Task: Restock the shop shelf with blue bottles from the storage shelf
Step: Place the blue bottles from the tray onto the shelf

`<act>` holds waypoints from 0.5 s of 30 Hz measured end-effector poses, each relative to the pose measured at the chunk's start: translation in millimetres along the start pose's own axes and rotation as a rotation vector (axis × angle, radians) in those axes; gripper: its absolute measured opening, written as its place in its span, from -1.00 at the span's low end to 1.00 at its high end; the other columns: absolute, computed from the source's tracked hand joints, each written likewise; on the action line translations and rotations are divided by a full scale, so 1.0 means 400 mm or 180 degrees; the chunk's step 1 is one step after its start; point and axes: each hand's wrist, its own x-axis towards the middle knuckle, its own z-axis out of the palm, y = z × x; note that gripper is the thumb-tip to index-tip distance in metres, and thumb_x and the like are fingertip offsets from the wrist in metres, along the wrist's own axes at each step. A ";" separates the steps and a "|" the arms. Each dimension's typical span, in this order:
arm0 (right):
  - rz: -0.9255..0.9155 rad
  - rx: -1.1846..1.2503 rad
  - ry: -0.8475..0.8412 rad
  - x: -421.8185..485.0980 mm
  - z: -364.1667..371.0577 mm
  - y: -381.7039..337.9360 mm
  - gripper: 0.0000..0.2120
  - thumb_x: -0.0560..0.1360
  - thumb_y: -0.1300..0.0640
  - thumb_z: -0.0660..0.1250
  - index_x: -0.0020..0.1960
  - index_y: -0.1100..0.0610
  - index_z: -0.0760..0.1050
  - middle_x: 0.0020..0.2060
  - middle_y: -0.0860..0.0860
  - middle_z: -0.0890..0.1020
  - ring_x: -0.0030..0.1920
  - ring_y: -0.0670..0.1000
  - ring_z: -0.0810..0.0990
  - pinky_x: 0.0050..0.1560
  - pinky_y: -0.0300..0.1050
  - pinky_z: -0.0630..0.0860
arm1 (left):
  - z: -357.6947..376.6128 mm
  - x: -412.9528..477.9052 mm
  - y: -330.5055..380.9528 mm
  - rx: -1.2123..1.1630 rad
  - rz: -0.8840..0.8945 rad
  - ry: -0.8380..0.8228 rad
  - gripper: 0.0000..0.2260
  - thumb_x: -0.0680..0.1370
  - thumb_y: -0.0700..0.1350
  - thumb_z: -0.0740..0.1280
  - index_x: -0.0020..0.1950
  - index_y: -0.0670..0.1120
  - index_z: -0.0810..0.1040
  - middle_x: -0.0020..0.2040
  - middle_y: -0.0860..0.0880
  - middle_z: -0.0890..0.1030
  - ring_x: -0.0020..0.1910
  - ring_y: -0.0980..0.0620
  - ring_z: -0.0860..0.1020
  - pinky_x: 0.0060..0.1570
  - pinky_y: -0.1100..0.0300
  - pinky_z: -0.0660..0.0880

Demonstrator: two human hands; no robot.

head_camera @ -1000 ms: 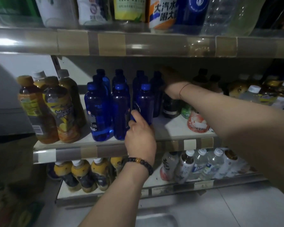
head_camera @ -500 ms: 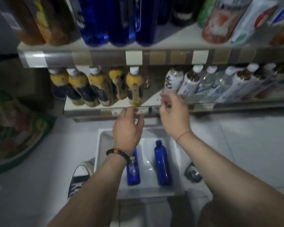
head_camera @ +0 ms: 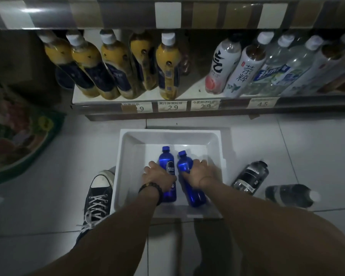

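At the far left a colourful printed bag [head_camera: 18, 136] lies on the tiled floor. Beside it, the bottom shelf [head_camera: 193, 90] holds a row of yellow drink bottles [head_camera: 167, 64] with white caps, and price tags [head_camera: 172, 106] sit along its front edge. Below them a black laced shoe [head_camera: 99, 196] stands on the floor, touching the left side of a white box [head_camera: 127, 166].

Inside the box, two blue bottles lie side by side with their caps pointing toward the shelf. The left hand [head_camera: 156, 176], with a beaded bracelet at the wrist, has its fingers curled round the middle of the left blue bottle [head_camera: 166, 160]. The right blue bottle [head_camera: 196, 194] lies just beside it, slightly slanted, and the right hand [head_camera: 200, 173] grips it round the upper body, thumb on one side and fingers wrapped over the other. Both bottles rest on the box floor.

To the right of the box, two dark bottles [head_camera: 251, 177] lie on the tiles. Above them the shelf carries white-labelled and clear bottles [head_camera: 245, 72], all leaning in the wide view.
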 end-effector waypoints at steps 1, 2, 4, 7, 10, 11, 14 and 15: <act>0.0052 0.0316 -0.0158 0.000 0.010 -0.001 -0.42 0.46 -0.25 0.32 0.30 0.12 0.40 0.22 0.13 0.52 0.18 0.19 0.56 0.24 0.08 0.50 | -0.001 0.008 0.007 -0.0149 -0.0038 -0.0082 -0.37 0.42 0.00 0.55 0.33 -0.13 0.30 0.25 -0.15 0.42 0.28 -0.21 0.51 0.25 -0.05 0.51; 0.0080 0.0595 -0.0239 0.001 0.018 0.002 -0.45 0.44 -0.20 0.37 0.27 0.13 0.41 0.19 0.13 0.55 0.13 0.18 0.59 0.21 0.10 0.54 | 0.001 0.013 0.009 -0.0268 -0.0060 -0.0190 -0.37 0.41 -0.04 0.56 0.34 -0.13 0.30 0.27 -0.16 0.43 0.26 -0.21 0.53 0.24 -0.06 0.53; 0.0121 0.0943 -0.0294 -0.005 0.009 -0.004 -0.44 0.34 -0.11 0.47 0.22 0.12 0.41 0.12 0.09 0.57 0.07 0.15 0.62 0.09 0.09 0.61 | -0.006 0.027 0.011 -0.0392 -0.0106 -0.0389 -0.39 0.37 -0.08 0.57 0.30 -0.12 0.33 0.23 -0.14 0.48 0.18 -0.20 0.58 0.14 -0.07 0.60; 0.0088 0.1485 -0.0161 -0.001 -0.029 -0.006 -0.37 0.14 -0.12 0.48 0.16 0.02 0.45 0.07 0.03 0.58 0.02 0.09 0.64 0.01 0.05 0.65 | -0.035 0.050 0.026 -0.1467 -0.0170 -0.0651 -0.55 0.41 -0.25 0.49 0.23 -0.13 0.39 0.12 -0.15 0.58 -0.04 -0.10 0.62 -0.13 0.02 0.65; -0.0264 0.1930 -0.0225 0.010 -0.081 -0.001 -0.36 0.10 -0.15 0.49 0.16 -0.04 0.51 0.01 -0.01 0.68 -0.01 0.02 0.69 0.10 0.05 0.66 | -0.071 0.043 0.101 -0.1986 0.0134 -0.1266 -0.46 0.37 -0.32 0.41 0.32 -0.02 0.46 0.04 -0.15 0.63 -0.11 -0.07 0.62 -0.22 0.09 0.62; -0.0264 0.2004 -0.0358 0.000 -0.095 -0.003 -0.44 0.15 -0.14 0.51 0.13 -0.03 0.56 -0.04 -0.02 0.71 -0.04 0.02 0.71 0.07 0.04 0.67 | -0.069 0.042 0.122 -0.1744 0.0294 -0.1280 -0.33 0.30 -0.22 0.46 0.40 0.00 0.44 0.12 -0.17 0.64 -0.02 -0.12 0.65 -0.10 0.04 0.65; -0.0120 0.1796 -0.0327 -0.040 -0.097 -0.011 -0.58 0.23 -0.17 0.50 0.00 0.04 0.62 -0.16 0.00 0.73 -0.17 -0.02 0.71 -0.12 -0.05 0.69 | -0.052 0.030 0.124 -0.0181 0.0240 -0.0690 -0.36 0.49 -0.03 0.39 0.54 -0.09 0.30 0.44 -0.22 0.40 0.37 -0.26 0.49 0.34 -0.04 0.49; -0.0113 0.1602 -0.0195 -0.053 -0.099 -0.012 -0.53 0.19 -0.20 0.49 0.00 0.04 0.59 -0.16 -0.02 0.70 -0.20 -0.04 0.68 -0.20 -0.10 0.65 | -0.035 0.031 0.104 0.0494 0.0213 -0.0358 -0.45 0.58 0.02 0.31 0.53 -0.11 0.28 0.47 -0.19 0.34 0.42 -0.26 0.41 0.36 -0.06 0.41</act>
